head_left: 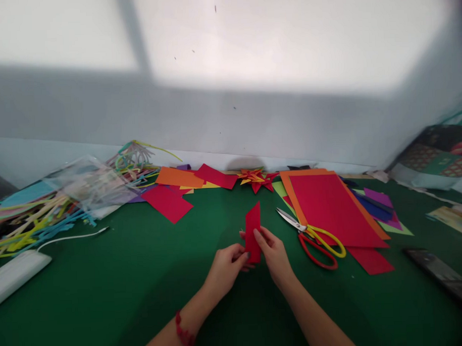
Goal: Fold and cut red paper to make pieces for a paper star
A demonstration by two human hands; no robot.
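A narrow piece of red paper (252, 225), apparently folded, stands upright between my hands above the green table. Its top edge slants up to a point on the right. My left hand (228, 264) pinches the lower left edge, thumb in front. On the right side, my right hand (269, 247) grips the paper with its thumb on the face and fingers behind. To the right lie scissors (312, 235) with one yellow and one red handle, blades slightly apart. Beyond the paper sits a red and orange folded paper star (254, 177).
Right of the scissors is a stack of red and orange sheets (330, 205). A phone (439, 271) lies at far right. Loose red cards (167, 203) and an orange card (180, 177) lie near the wall. Coloured paper strips (39, 215) and a white device with a cable (18, 276) are left.
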